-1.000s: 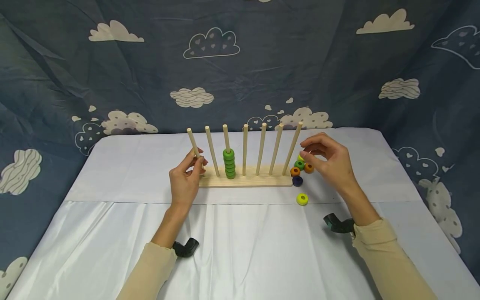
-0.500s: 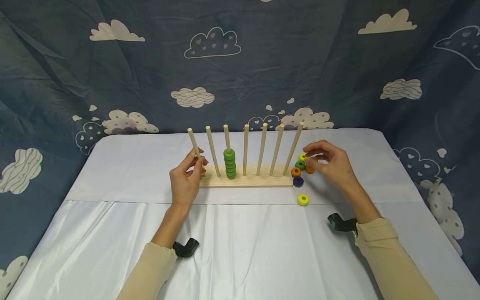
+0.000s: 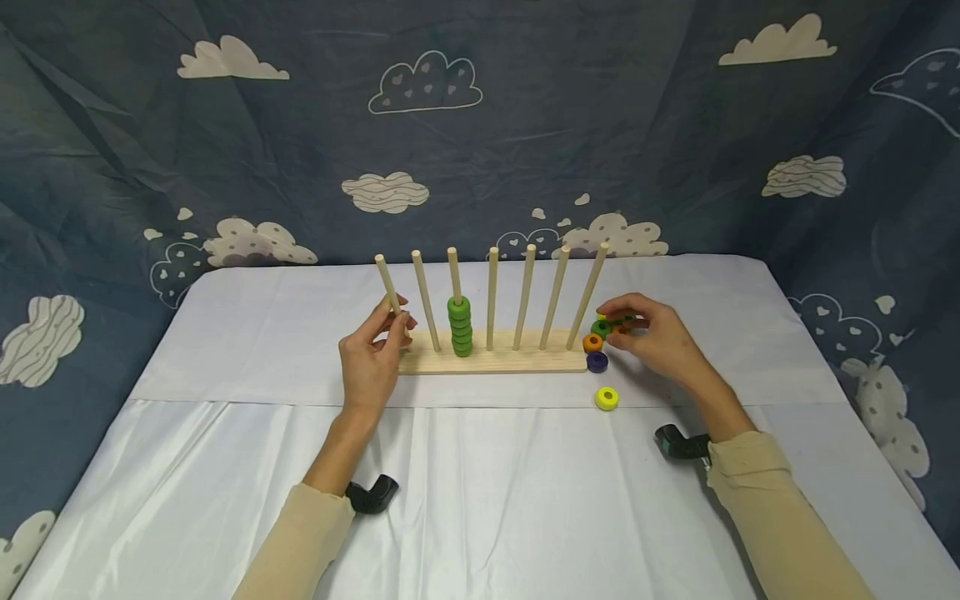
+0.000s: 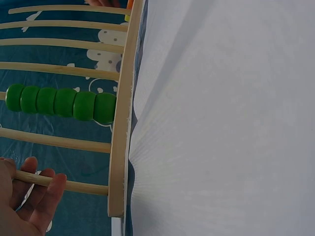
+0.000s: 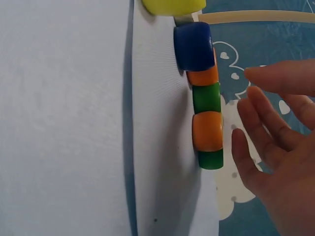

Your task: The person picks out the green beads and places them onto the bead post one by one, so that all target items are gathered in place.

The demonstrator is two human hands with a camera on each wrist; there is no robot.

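Observation:
My left hand [image 3: 372,358] pinches the leftmost peg [image 3: 386,279] of a wooden peg rack; in the left wrist view, thumb and fingers [image 4: 51,194] surround that peg. Several green beads [image 3: 460,327] are stacked on the third peg from the left. Over a cluster of loose beads at the rack's right end hovers my right hand [image 3: 663,342]. Its fingers are spread with nothing between them in the right wrist view. The cluster has a dark blue bead [image 5: 193,46], orange beads [image 5: 207,131] and green beads [image 5: 210,160]. Fingers partly cover it in the head view.
The rack's base [image 3: 495,362] lies on a white-covered table [image 3: 480,492], its other pegs bare. A yellow bead [image 3: 607,398] lies apart, nearer the front. Behind the table hangs a dark cloud-patterned cloth [image 3: 570,125]. Each wrist carries a black camera mount [image 3: 678,442].
My right hand has lowered toward the bead cluster, its fingers now overlapping the beads at the back. My left hand stays on the leftmost peg.

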